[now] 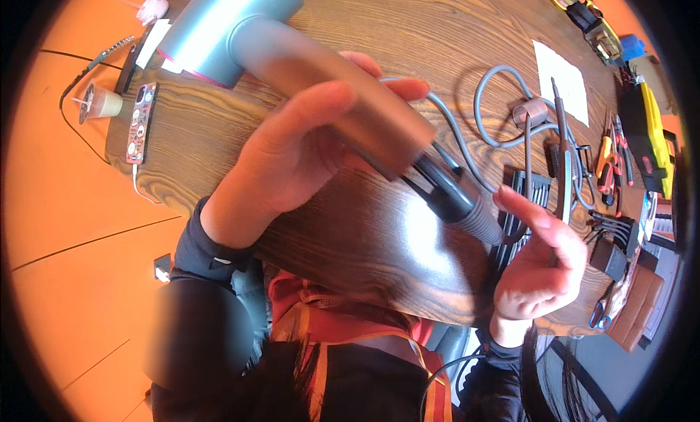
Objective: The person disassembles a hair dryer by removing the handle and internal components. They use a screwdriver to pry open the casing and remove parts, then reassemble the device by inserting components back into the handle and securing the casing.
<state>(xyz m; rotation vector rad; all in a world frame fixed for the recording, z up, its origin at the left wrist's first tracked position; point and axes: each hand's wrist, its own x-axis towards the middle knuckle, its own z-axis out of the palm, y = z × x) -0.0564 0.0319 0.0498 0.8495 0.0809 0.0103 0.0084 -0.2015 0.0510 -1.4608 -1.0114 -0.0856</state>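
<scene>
A hair dryer (343, 94) with a teal barrel and a copper handle lies across my left hand (288, 149), whose fingers and thumb wrap round the handle. From the handle's lower end sticks out a black inner part (437, 192), ending in a ribbed cord sleeve (477, 218). My right hand (543, 265) is beside that sleeve, fingers curled, the index fingertip close to it. A slim screwdriver (565, 167) with a thin dark shaft rises out of the right hand, pointing away from me. Farther off, a copper ring (530, 113) sits round the dryer's cord.
The grey cord (481, 105) loops over the wooden table (408, 28). White paper (561, 79), pliers (607, 167) and a yellow-black case (652, 138) lie at the right. A phone (141, 127) on a cable and a small cup (102, 103) stand left. A black bit case (536, 189) lies behind my right hand.
</scene>
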